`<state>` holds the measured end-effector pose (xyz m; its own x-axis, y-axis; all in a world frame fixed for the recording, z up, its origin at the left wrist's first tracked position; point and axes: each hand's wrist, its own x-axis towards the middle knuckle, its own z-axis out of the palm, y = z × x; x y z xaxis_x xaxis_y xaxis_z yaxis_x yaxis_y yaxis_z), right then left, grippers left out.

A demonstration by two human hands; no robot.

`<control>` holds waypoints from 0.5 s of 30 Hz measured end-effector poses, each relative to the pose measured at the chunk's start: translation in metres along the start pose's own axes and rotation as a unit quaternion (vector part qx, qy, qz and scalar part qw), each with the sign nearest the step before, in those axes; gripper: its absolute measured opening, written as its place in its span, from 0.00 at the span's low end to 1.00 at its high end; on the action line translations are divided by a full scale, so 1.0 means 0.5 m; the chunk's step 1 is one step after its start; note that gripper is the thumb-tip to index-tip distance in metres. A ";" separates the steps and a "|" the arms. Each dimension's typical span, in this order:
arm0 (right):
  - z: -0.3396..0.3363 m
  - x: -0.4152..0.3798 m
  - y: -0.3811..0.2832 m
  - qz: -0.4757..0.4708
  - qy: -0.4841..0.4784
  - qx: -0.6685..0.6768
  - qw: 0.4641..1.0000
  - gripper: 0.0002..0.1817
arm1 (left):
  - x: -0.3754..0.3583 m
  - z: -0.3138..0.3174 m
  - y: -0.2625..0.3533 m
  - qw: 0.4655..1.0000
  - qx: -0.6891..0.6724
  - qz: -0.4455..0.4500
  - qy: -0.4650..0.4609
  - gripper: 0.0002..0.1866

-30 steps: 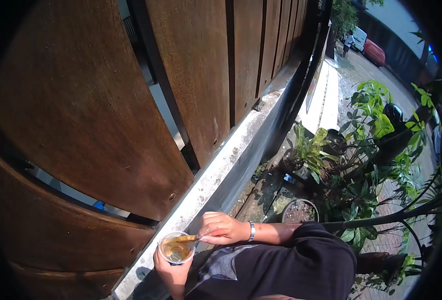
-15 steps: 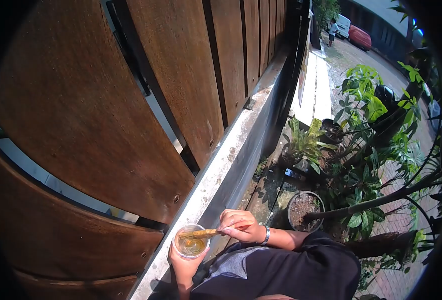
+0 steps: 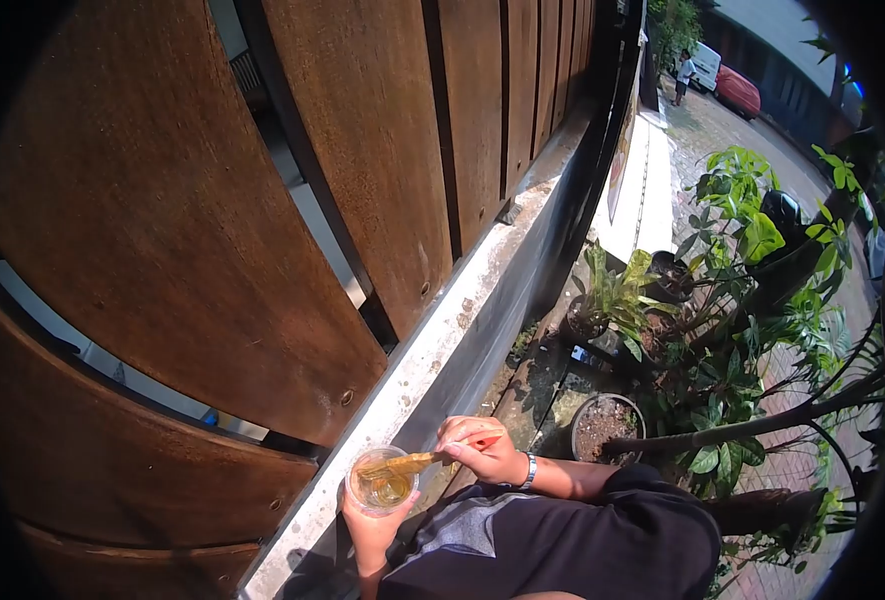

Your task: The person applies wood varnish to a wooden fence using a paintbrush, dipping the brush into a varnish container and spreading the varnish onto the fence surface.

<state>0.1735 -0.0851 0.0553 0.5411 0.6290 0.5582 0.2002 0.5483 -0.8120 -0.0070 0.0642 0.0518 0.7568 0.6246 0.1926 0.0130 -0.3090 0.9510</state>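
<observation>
My left hand is wrapped round a clear plastic cup, held upright beside the pale ledge. A little amber liquid shows inside it. Between the fingers of my right hand is a paintbrush, its yellowish bristle end resting over the cup's rim and into its mouth. An orange bit of the handle shows past my fingers. Close by on the left stand brown wooden fence boards, with a glossy, stained look.
A concrete ledge runs under the boards. To the right are a potted tree, a spiky-leaved plant and other greenery. Farther off, a person stands near a white van and a red covered car.
The view has shifted slightly. The brush has tilted a little in the cup, its handle end now higher; both hands keep their hold.
</observation>
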 end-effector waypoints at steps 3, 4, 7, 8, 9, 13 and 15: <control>-0.002 -0.002 0.003 0.000 0.002 0.003 1.000 0.04 | -0.002 0.002 -0.004 1.000 0.018 -0.006 -0.002 0.44; -0.003 -0.002 0.003 -0.002 0.008 0.006 1.000 0.05 | -0.001 0.005 0.000 1.000 0.014 -0.009 0.003 0.44; -0.003 -0.013 0.015 0.041 0.027 0.057 0.997 0.05 | -0.003 0.009 -0.002 1.000 0.014 -0.003 0.009 0.44; -0.002 -0.017 0.014 0.041 0.027 0.057 0.997 0.05 | -0.003 0.011 -0.006 1.000 0.019 0.006 0.010 0.44; 0.000 -0.020 0.010 0.108 0.056 0.106 0.987 0.07 | -0.004 0.014 -0.009 1.000 0.019 0.006 0.010 0.44; -0.003 -0.028 0.024 0.193 0.100 0.174 0.961 0.09 | -0.002 0.020 -0.013 1.000 -0.027 0.009 0.013 0.42; -0.005 -0.029 0.023 0.193 0.100 0.171 0.961 0.09 | 0.000 0.020 -0.011 1.000 -0.028 0.009 0.009 0.42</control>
<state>0.1700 -0.0891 0.0375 0.6739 0.7222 0.1559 -0.3076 0.4661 -0.8295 -0.0007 0.0587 0.0440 0.7446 0.6321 0.2145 -0.0385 -0.2801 0.9592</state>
